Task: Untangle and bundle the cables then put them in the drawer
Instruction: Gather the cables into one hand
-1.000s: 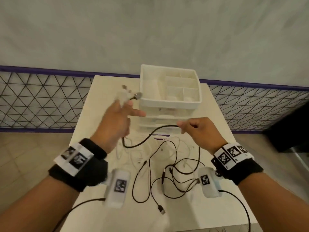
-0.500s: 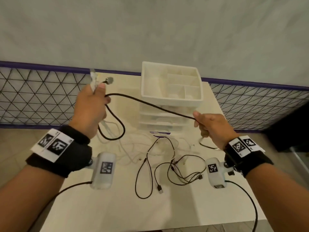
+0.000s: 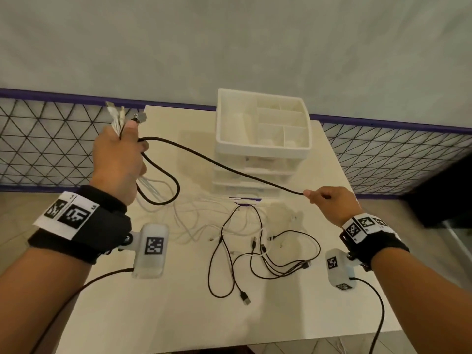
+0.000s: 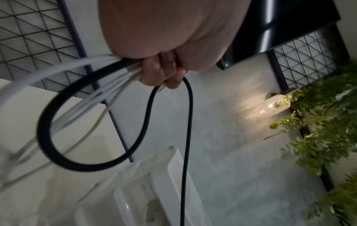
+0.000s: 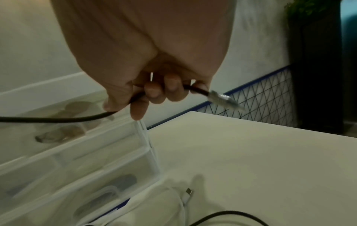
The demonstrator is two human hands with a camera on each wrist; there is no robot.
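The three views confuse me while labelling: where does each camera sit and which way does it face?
Head: worn on the head, looking down at the table; both forearms show.
Left wrist: looks along the left hand gripping white cables.
Right wrist: looks along the right hand.
All share the black cable and drawer unit.

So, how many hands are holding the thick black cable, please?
2: the left hand grips the thick black cable with white cables, raised left; the right hand holds it near its silver plug.
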